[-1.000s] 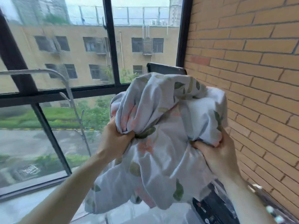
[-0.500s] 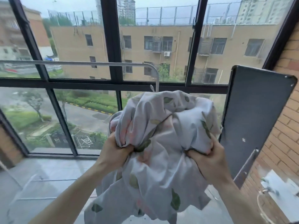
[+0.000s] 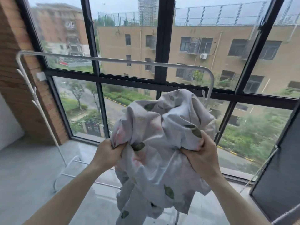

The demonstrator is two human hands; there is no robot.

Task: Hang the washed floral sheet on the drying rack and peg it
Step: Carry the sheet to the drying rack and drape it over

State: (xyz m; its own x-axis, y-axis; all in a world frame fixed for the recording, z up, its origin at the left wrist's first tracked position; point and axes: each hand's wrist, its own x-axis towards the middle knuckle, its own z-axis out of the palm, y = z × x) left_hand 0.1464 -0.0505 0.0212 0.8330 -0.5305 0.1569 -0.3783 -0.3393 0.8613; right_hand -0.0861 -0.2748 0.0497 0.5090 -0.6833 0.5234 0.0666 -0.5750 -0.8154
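The floral sheet (image 3: 162, 143) is bunched into a loose bundle and held up in the air in front of the person, in the lower middle of the view, not yet on the drying rack (image 3: 113, 60). Its pale fabric carries green leaves and faint pink blooms, and its lower folds hang down toward the grey floor (image 3: 32, 172). The left hand (image 3: 108, 155) is clenched around a gathered fold on the bundle's left side, and the right hand (image 3: 201, 157) is clenched around another fold on its right side, so both fists grip the cloth with 2 bare forearms reaching up from the bottom edge. The white rack stands just behind the sheet, against the window (image 3: 159, 38): its top rail runs level across the view, bare, and bends down at both ends. The upper right part of the bundle overlaps the rack's right upright. A brick wall (image 3: 14, 62) closes the left side, and a dark panel (image 3: 282, 176) stands at the right edge. No basket, tub or other container shows here, and no pegs are visible
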